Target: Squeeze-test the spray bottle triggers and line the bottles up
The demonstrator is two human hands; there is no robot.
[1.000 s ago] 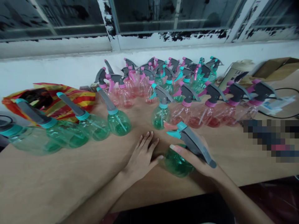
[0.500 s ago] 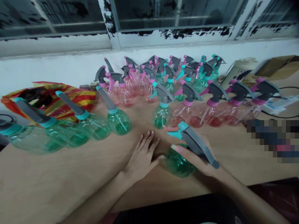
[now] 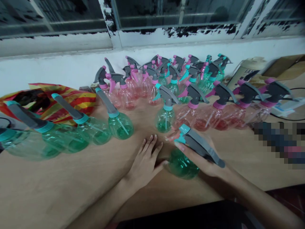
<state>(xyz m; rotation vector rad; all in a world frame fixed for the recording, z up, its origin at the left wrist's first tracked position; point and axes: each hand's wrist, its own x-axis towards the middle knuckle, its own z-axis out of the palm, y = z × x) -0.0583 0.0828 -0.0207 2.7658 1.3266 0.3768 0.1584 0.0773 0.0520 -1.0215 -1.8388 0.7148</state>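
My right hand [image 3: 201, 160] is wrapped round the neck of a green spray bottle [image 3: 183, 163] with a grey and teal trigger head, tilted over the table. Palm down on the wooden table, my left hand [image 3: 146, 162] lies with its fingers spread, its thumb close to that bottle's base. Beyond my hands stands another green spray bottle [image 3: 165, 119], upright. To the left is a row of green spray bottles [image 3: 121, 125]. On the right, several pink spray bottles [image 3: 216, 114] line up with grey and pink heads.
A crowd of pink and green spray bottles [image 3: 128, 95] stands at the back by the wall. A red and yellow bag [image 3: 83, 103] lies at left. At back right are a white container [image 3: 249, 71] and a brown carton [image 3: 286, 68]. The table [image 3: 59, 187] has its edge near me.
The held green spray bottle has shifted very slightly, and the fingers of my right hand have moved a little at its trigger. My left hand stays flat in place. The view has tilted slightly.
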